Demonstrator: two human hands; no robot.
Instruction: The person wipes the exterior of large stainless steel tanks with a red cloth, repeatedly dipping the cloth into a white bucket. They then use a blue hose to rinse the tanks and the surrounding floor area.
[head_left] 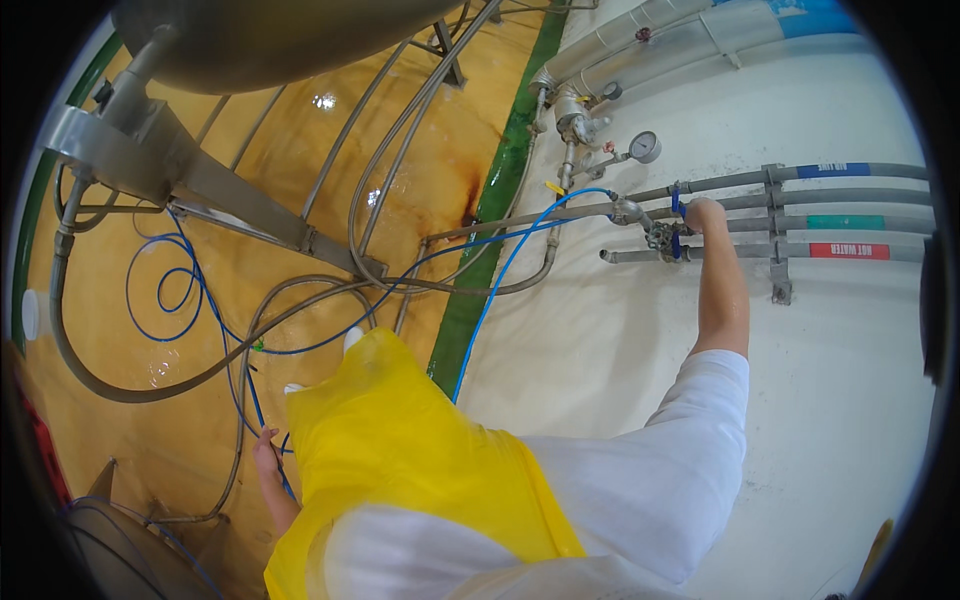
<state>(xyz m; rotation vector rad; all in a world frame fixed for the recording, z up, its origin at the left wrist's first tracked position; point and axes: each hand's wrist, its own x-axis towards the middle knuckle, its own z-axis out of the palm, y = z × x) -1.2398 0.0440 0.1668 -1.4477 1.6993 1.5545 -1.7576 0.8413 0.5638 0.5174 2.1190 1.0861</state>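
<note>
My right arm reaches out to the pipes on the white wall. There my right hand [705, 214] is closed on a blue valve handle [677, 200], which it partly covers. Just below it is a second blue valve handle [675, 243] on the metal fittings [632, 211]. Low on the left, beside my yellow apron [400, 420], my left hand [266, 452] is curled round a thin blue hose [208, 290], its fingers small and partly hidden. This hose lies in loops on the floor. A lighter blue hose [492, 296] runs down from the wall fittings.
Thick grey hoses [130, 392] curve across the wet yellow floor [300, 130]. A large steel vessel [270, 50] with a metal leg [245, 215] stands at upper left. Along the wall are a pressure gauge [645, 147], labelled pipes [900, 223] and a green floor edge [510, 170].
</note>
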